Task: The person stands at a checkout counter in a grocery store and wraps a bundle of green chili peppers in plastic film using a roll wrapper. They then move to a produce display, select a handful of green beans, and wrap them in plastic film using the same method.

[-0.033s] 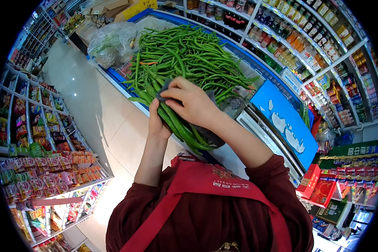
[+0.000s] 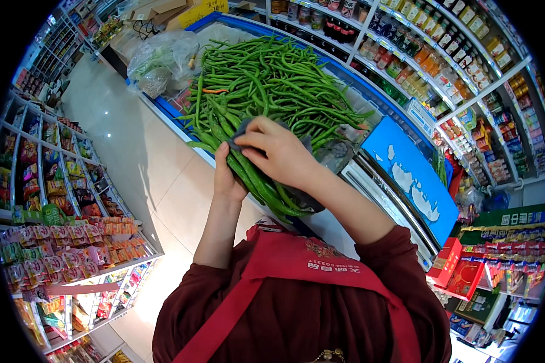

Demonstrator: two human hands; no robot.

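A bundle of long green chili peppers (image 2: 254, 181) slants across in front of me, and my left hand (image 2: 229, 175) is closed around its left side. From the right, my right hand (image 2: 275, 151) bends over the bundle, its fingers pinching a dark grey thin sheet (image 2: 242, 128), cloth or plastic bag, I cannot tell which. Part of this sheet runs behind the bundle and shows again at its lower right. Just beyond both hands lies a big heap of loose long green peppers (image 2: 278, 81), with an orange-red one among them.
A blue-edged case (image 2: 163, 109) bears the heap. Clear plastic bags (image 2: 163, 60) lie at its far left, and a blue panel with peeled white patches (image 2: 412, 175) is at right. Shelves of bottles (image 2: 430, 66) stand behind; snack racks (image 2: 72, 254) line the left. Red boxes (image 2: 457, 269) sit lower right.
My right hand has shifted very slightly toward me, still on the grey sheet. My left hand and the bundle stay in place.
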